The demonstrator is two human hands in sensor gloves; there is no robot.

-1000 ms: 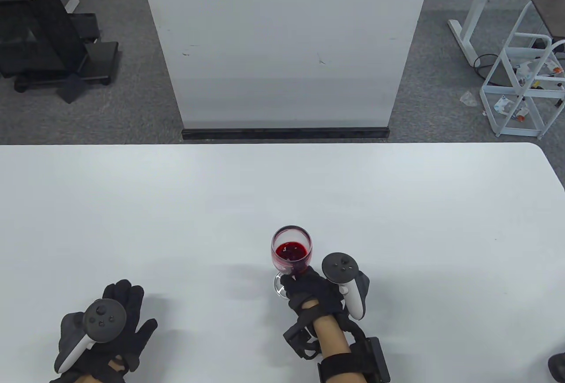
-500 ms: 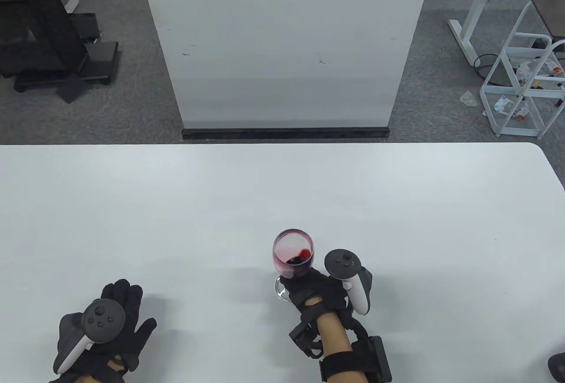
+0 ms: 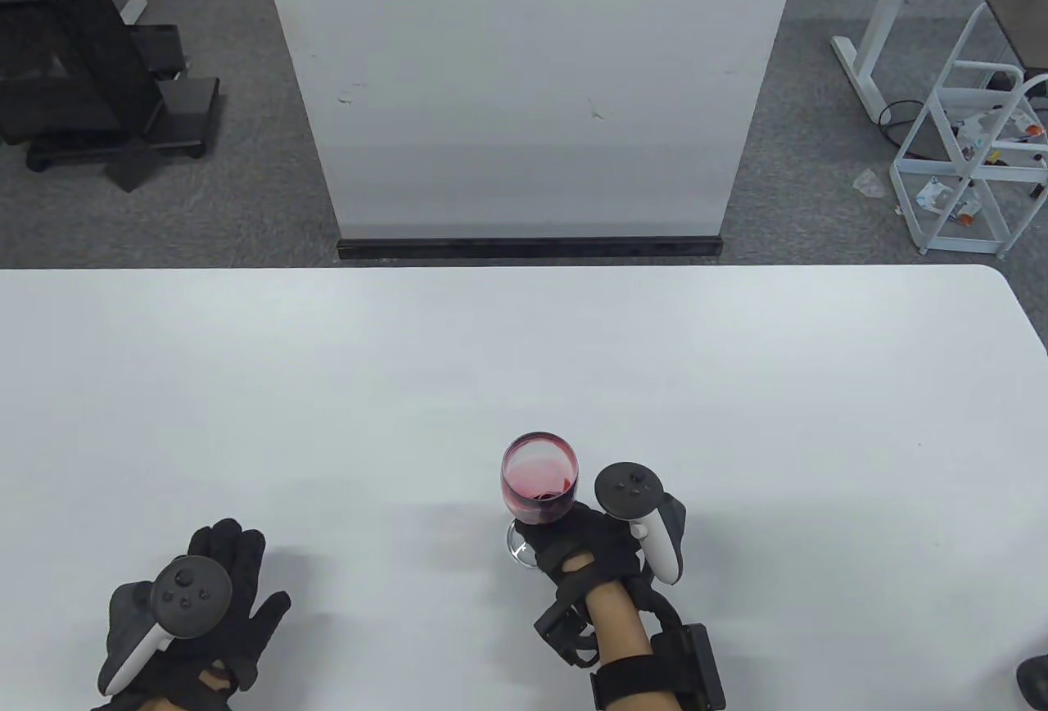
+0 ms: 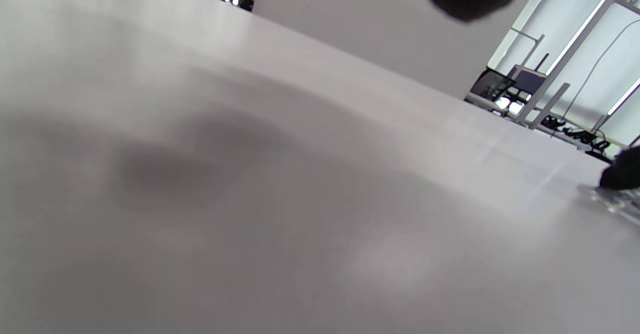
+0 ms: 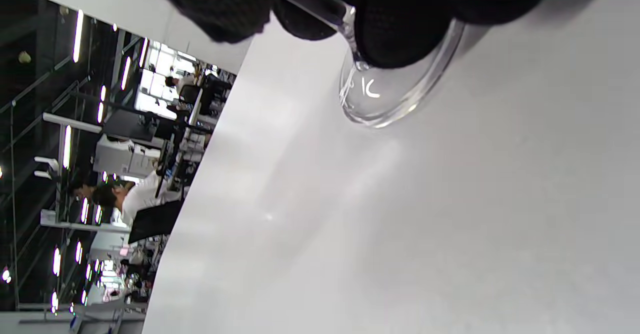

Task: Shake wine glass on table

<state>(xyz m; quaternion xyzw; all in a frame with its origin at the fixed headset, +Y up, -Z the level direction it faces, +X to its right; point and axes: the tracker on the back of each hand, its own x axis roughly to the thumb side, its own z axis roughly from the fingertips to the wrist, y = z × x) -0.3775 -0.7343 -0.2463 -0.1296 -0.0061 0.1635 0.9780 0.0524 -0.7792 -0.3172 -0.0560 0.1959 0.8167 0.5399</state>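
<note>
A clear wine glass with red liquid stands on the white table near its front edge. My right hand grips its stem just under the bowl, fingers wrapped around it. In the right wrist view the gloved fingers close on the stem over the round glass foot, which touches the table. The liquid coats the bowl's wall. My left hand rests flat on the table at the front left, fingers spread, holding nothing. The left wrist view shows mostly table, with the glass foot at the right edge.
A white upright panel stands beyond the table's far edge. A white wire rack and a desk leg are on the floor at the right, black equipment at the left.
The red liquid has swirled from a pool in the bowl's middle up onto its wall. The glass and my right hand shifted slightly toward me. The left hand has not moved.
</note>
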